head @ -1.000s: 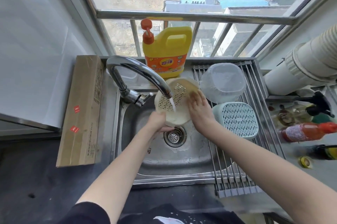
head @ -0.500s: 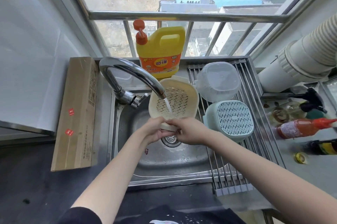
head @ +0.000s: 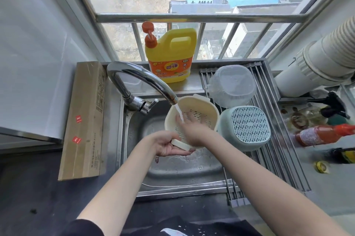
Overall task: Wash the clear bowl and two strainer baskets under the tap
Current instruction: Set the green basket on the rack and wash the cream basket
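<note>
Basket [head: 199, 109]: mid-frame, light, stiff, wet, slippery.
Left hand [head: 167, 144]: I hold its handle.
Right hand [head: 192, 130]: fingers spread flat inside.

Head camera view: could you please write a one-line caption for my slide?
Left hand holds the cream strainer basket under the running tap while the right hand rubs inside it.

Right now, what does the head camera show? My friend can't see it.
Two bare hands wash a cream strainer basket under the running tap: the left hand holds its handle, the right hand rubs inside. A clear bowl and green strainer basket sit upside down on the rack.
</note>
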Action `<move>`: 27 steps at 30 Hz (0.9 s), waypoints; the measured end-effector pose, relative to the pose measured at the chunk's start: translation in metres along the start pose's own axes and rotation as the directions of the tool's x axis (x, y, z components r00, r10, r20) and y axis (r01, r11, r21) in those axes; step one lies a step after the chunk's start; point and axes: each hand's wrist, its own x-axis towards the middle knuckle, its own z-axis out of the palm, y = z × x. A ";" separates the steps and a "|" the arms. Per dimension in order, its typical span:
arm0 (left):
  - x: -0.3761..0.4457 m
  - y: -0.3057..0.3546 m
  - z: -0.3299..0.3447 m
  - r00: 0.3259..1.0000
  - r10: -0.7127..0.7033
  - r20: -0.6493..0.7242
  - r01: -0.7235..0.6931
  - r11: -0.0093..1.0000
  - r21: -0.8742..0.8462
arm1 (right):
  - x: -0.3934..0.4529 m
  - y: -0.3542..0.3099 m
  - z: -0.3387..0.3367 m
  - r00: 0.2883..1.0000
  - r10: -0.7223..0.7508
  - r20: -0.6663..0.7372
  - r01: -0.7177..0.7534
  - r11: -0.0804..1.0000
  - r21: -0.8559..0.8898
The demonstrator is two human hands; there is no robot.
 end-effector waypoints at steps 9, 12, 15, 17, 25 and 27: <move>-0.002 -0.005 -0.002 0.999 0.029 -0.020 -0.029 0.999 -0.015 | -0.017 0.011 -0.030 0.974 -0.189 0.125 0.180 0.980 0.081; -0.001 -0.002 0.001 0.998 0.030 -0.060 -0.029 0.999 0.026 | -0.009 0.011 -0.037 0.966 -0.176 -0.187 0.179 0.984 -0.002; -0.003 -0.001 0.004 0.993 0.059 -0.099 -0.058 0.998 0.010 | 0.002 0.024 -0.030 0.957 -0.213 -0.196 0.145 0.939 -0.312; -0.001 -0.002 0.005 0.978 0.119 -0.170 -0.116 0.993 0.028 | 0.004 0.034 -0.024 0.969 -0.146 -0.199 0.065 0.928 -0.366; -0.005 0.004 0.017 0.930 0.130 -0.345 -0.135 0.991 0.008 | -0.003 0.016 -0.004 0.951 0.232 -0.203 -0.296 0.873 -0.389; -0.003 0.005 0.019 0.898 0.198 -0.392 -0.195 0.980 0.048 | -0.010 0.004 -0.009 0.925 0.381 0.017 -0.351 0.867 -0.353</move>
